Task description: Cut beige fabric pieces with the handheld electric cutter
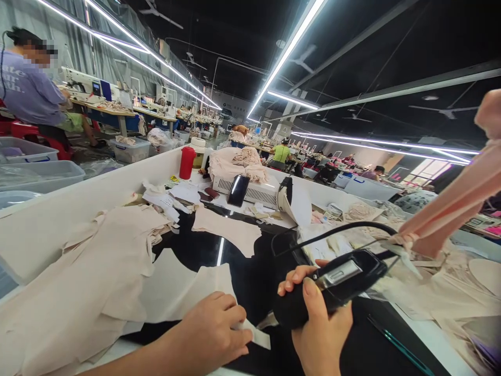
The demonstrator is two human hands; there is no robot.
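My right hand point(319, 326) grips a black corded hand tool point(332, 284) with a metal plate on top; its cable loops up behind it. The tool's tip meets a hanging band of pink fabric point(450, 206) that runs up to the right edge. My left hand point(213, 334) lies closed on a cream cut fabric piece point(183, 292), pinching its edge against the glossy black tabletop point(250, 277). A larger cream piece point(97, 271) lies to the left.
A white wall point(78, 203) borders the table's left. At the back stand a red bottle point(187, 162), a phone point(238, 190), a white box with folded fabric point(242, 162). Fabric scraps point(450, 292) pile at right. Other workers sit at distant sewing stations; grey bins point(39, 175) at left.
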